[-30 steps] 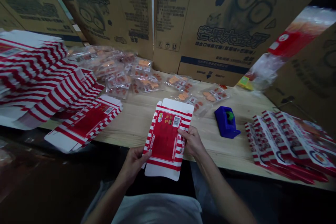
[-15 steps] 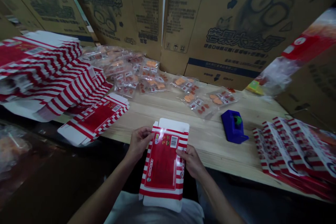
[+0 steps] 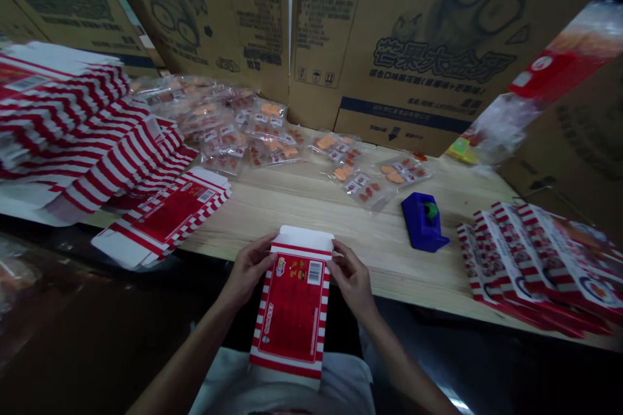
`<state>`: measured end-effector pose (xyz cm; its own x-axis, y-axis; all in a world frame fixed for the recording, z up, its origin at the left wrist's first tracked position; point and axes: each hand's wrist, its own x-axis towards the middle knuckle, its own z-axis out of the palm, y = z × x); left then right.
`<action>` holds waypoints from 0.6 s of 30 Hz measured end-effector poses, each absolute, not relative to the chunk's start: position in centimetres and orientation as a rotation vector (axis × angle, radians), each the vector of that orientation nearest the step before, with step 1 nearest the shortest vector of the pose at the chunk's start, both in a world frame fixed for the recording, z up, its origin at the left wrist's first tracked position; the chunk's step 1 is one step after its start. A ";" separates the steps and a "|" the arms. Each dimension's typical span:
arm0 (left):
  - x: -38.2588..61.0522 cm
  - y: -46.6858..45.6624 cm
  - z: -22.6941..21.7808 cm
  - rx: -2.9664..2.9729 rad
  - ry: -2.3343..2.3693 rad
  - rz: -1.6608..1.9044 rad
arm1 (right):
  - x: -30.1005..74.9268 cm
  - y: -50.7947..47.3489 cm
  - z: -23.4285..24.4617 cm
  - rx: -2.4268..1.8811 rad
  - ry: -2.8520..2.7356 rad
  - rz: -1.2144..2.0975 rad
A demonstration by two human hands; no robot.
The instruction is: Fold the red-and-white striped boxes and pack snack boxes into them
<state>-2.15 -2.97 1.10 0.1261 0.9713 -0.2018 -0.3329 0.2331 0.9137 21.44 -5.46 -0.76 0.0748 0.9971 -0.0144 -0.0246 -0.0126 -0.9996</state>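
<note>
A red-and-white striped carton (image 3: pixel 292 311) with a barcode is held upright in front of my body, its white end flap (image 3: pixel 306 238) at the top. My left hand (image 3: pixel 250 271) grips its upper left edge, thumb on the printed face. My right hand (image 3: pixel 351 277) is closed on the upper right corner by the flap. Beyond the carton, a blue tape dispenser (image 3: pixel 421 224) stands on the table to the right. One flat carton (image 3: pixel 170 214) lies left of my left hand.
A tall stack of flat striped cartons (image 3: pixel 97 136) fills the table's left side. Clear packets of orange and red pieces (image 3: pixel 272 142) lie at the back. Filled-out striped boxes (image 3: pixel 525 259) overlap at the right. Large brown cardboard boxes (image 3: pixel 413 26) wall off the far edge of the wooden table (image 3: pixel 263 201).
My right hand has moved up the carton's side to its top corner. My left hand has shifted slightly left at the upper edge. The whole view has turned a little right.
</note>
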 end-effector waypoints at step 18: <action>-3.2 -0.8 1.2 0.977 1.030 0.836 | 21.9 -3.6 0.3 -1.176 -1.215 1.532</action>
<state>-3.19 -0.78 1.21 0.3020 0.9052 -0.2991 -0.1068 0.3439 0.9329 21.94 -3.59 0.32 -0.2133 0.9624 -0.1683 -0.0552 -0.1838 -0.9814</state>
